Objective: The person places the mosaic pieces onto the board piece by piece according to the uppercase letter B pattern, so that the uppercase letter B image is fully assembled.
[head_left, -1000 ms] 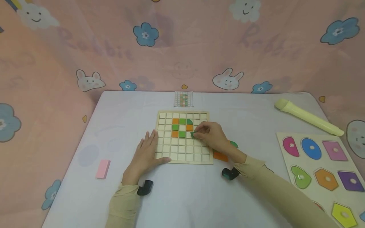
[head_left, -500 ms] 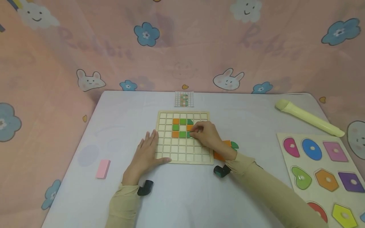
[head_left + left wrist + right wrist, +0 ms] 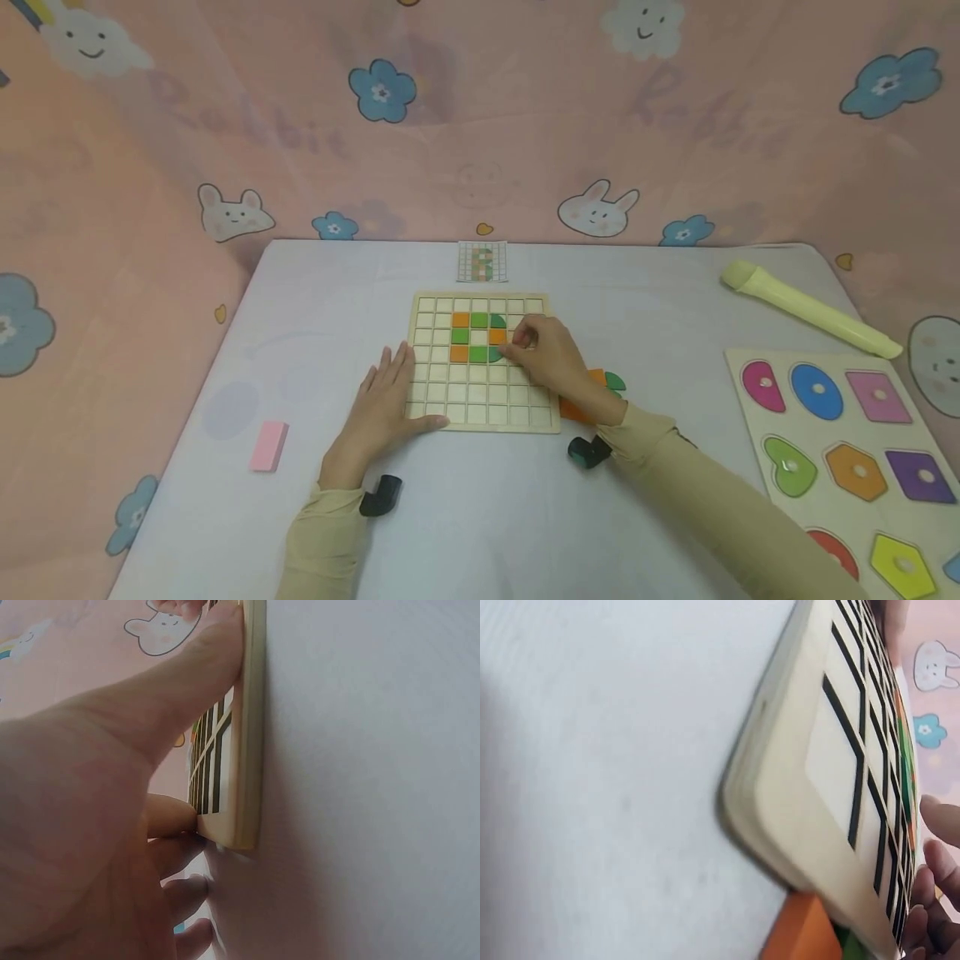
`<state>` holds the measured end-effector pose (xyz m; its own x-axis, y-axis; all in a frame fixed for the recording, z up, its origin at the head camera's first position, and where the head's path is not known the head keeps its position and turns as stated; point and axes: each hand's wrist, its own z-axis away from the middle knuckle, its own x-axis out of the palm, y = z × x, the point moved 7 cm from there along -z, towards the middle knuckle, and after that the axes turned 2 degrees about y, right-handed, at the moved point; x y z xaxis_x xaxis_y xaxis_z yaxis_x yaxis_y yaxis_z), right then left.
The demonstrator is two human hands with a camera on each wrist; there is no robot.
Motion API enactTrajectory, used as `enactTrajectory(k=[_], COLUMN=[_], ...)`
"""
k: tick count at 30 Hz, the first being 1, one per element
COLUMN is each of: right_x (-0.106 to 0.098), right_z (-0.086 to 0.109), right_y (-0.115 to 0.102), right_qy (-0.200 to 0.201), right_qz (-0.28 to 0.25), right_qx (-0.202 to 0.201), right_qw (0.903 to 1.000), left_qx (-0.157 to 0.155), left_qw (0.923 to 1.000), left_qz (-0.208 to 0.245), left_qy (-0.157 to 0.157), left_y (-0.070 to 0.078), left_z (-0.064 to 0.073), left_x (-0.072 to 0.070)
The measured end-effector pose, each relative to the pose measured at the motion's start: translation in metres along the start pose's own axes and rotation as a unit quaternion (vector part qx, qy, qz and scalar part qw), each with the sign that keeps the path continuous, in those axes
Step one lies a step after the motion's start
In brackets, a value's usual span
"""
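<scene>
A pale wooden grid board (image 3: 457, 411) lies mid-table. Orange and green tiles form a small ring in its cells around one bare square. My right hand (image 3: 553, 354) reaches over the board's right side. Its thumb and curled fingers are at the edge of a dark green rounded tile (image 3: 494, 355), which lies in the ring's lower right corner. Another dark green rounded tile (image 3: 497, 321) sits at the upper right corner. My left hand (image 3: 378, 414) is spread against the board's left edge, its thumb (image 3: 214, 649) along the front rim in the left wrist view.
Loose orange (image 3: 804, 934) and green tiles lie beside the board, partly under my right forearm. Behind it is a small pattern card (image 3: 482, 262). A pink block (image 3: 269, 446) lies left; a yellow-green microphone-shaped object (image 3: 813, 310) and a shape puzzle board (image 3: 817, 433) lie right.
My right hand has moved slightly left and brought the dark green tile from just right of the ring into its lower right corner. The left hand stays put.
</scene>
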<state>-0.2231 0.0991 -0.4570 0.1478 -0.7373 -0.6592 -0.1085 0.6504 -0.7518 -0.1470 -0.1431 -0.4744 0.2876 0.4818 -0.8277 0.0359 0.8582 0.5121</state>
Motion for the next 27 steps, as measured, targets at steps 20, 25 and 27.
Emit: enactTrajectory(k=[20, 25, 27], right_x=[-0.041, -0.048, -0.049], right_z=[0.035, 0.043, 0.044], right_y=[0.045, 0.050, 0.051], right_qy=[-0.163, -0.174, -0.168], right_qz=[0.147, 0.144, 0.138], right_qx=[-0.055, -0.052, -0.051], right_qw=[0.9741, 0.9728, 0.9747], left_qx=[0.000, 0.002, 0.002], left_qw=[1.0000, 1.0000, 1.0000], left_qz=[0.001, 0.003, 0.003], left_qy=[-0.005, -0.004, -0.004], left_y=[0.001, 0.001, 0.000], left_z=[0.000, 0.000, 0.000], left_x=[-0.001, -0.001, 0.000])
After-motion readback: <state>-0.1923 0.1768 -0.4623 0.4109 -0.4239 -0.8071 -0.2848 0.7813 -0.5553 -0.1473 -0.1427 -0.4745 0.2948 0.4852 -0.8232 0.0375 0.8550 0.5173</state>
